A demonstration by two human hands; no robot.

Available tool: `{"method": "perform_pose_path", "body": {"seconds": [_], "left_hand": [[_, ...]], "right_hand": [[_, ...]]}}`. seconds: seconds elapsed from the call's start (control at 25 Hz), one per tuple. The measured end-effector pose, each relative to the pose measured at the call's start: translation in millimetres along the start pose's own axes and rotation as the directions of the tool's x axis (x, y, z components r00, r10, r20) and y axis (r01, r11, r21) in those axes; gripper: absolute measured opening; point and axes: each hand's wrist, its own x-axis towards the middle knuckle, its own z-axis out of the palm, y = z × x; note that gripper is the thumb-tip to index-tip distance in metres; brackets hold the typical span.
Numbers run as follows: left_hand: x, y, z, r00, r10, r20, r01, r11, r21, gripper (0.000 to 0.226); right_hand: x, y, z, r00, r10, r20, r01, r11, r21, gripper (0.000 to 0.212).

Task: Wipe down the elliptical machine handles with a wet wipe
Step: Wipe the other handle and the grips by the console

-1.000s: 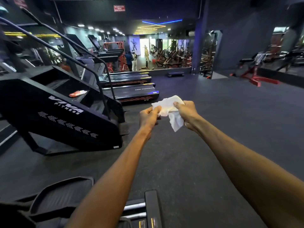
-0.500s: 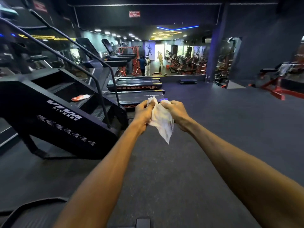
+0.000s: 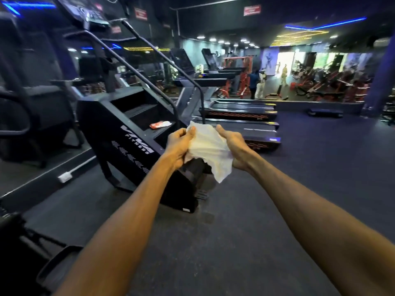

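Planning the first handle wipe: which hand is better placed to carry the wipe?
Probably left. Both the left hand and right hand grip the wet wipe, but the machines' dark frames stand on the left side.

Gym: stair climber (image 3: 128, 135), treadmills (image 3: 241, 116) (weight machines (image 3: 333, 86) behind).

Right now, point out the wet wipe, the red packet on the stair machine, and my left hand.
wet wipe (image 3: 210, 149), head view, middle of the spread sheet.
red packet (image 3: 160, 124), head view, its centre, on a step.
left hand (image 3: 178, 146), head view, back of the hand.
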Motion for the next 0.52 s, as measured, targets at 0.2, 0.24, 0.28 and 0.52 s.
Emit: {"method": "perform_pose_path", "body": {"seconds": [0.2, 0.24, 0.28, 0.52], "left_hand": [[67, 14, -9, 0.991, 0.027, -0.132, -0.007, 0.989, 0.150, 0.042], [80, 17, -13, 0.987, -0.025, -0.160, 0.055, 0.981, 0.184, 0.048], [88, 19, -16, 0.983, -0.060, -0.174, 0.101, 0.967, 0.235, 0.047], [138, 17, -34, 0.807, 0.243, -0.538, -0.008, 0.915, 0.403, 0.036]], "right_hand": [[88, -10, 15, 0.935, 0.055, 0.349, -0.014, 0.993, -0.120, 0.035], [108, -14, 19, 0.928, 0.078, 0.363, -0.037, 0.992, -0.119, 0.036], [125, -19, 25, 0.919, 0.098, 0.382, -0.063, 0.993, -0.101, 0.037], [193, -12, 71, 0.775, 0.213, 0.595, -0.290, 0.956, 0.036, 0.038]]}}
